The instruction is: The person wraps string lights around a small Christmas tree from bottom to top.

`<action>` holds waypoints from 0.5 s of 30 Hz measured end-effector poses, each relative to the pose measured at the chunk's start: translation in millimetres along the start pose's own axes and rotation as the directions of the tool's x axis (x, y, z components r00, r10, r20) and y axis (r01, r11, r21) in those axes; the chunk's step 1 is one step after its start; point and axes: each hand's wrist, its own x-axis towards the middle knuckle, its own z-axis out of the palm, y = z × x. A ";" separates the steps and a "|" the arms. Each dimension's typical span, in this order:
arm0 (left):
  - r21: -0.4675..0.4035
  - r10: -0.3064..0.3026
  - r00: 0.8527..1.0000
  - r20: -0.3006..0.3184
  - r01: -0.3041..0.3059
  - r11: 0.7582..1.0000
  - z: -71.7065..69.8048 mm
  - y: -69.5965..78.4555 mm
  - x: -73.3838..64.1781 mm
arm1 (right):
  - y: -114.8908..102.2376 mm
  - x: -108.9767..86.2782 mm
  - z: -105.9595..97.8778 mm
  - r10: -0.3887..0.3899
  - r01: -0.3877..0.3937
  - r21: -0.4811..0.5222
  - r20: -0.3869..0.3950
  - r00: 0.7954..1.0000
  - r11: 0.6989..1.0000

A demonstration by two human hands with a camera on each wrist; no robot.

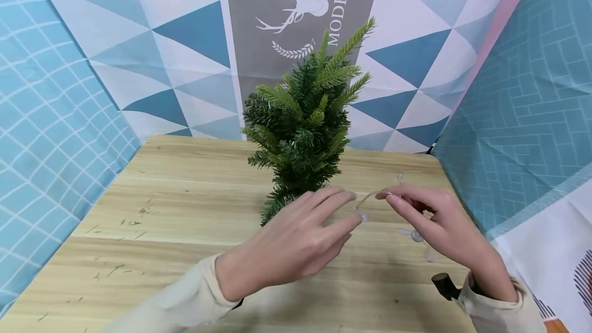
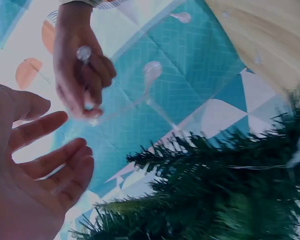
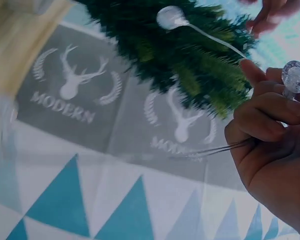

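Inspector: Item 1, location. The small artificial tree (image 1: 300,137) stands upright on the tabletop (image 1: 185,261), towards the far side and about midway across. Green scraps (image 1: 134,223) lie to its left.

Colleague: And the string of lights (image 3: 172,18)?

Inspector: Partly to the right of the tree. The right hand (image 1: 444,220) has it pinched between thumb and fingers, clear bulbs (image 3: 295,76) dangling about that grip. Seen from the left wrist, a length of wire (image 2: 262,167) also crosses the tree.

Colleague: State of the left grip?

Inspector: The left hand (image 1: 296,235) is on the tree's near side, fingers loosely spread, holding nothing. The wire arches towards its fingertips; contact there I cannot confirm.

Colleague: Which step, in your judgement?

Inspector: Dressing the tree with lights, apparently partway; I would call this passing the string between the 2 hands.

Colleague: The next move calls for what?

Inspector: The left fingers should take up the wire before the right grip slackens, then lay it round the tree without snagging.
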 end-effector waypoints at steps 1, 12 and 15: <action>0.000 -0.006 1.000 0.014 0.006 1.000 0.1 -1.0 4.8 | -2.9 4.0 -0.6 -0.034 0.034 0.007 -0.008 0.999 0.999; -0.007 -0.060 0.991 0.123 0.061 0.998 6.3 -14.3 19.8 | -9.5 21.1 -16.4 -0.123 0.124 0.014 -0.038 0.992 0.992; 0.033 -0.059 0.990 0.125 0.056 0.998 4.1 -17.6 16.8 | -5.6 21.4 -26.8 -0.082 0.084 -0.112 0.020 0.996 0.990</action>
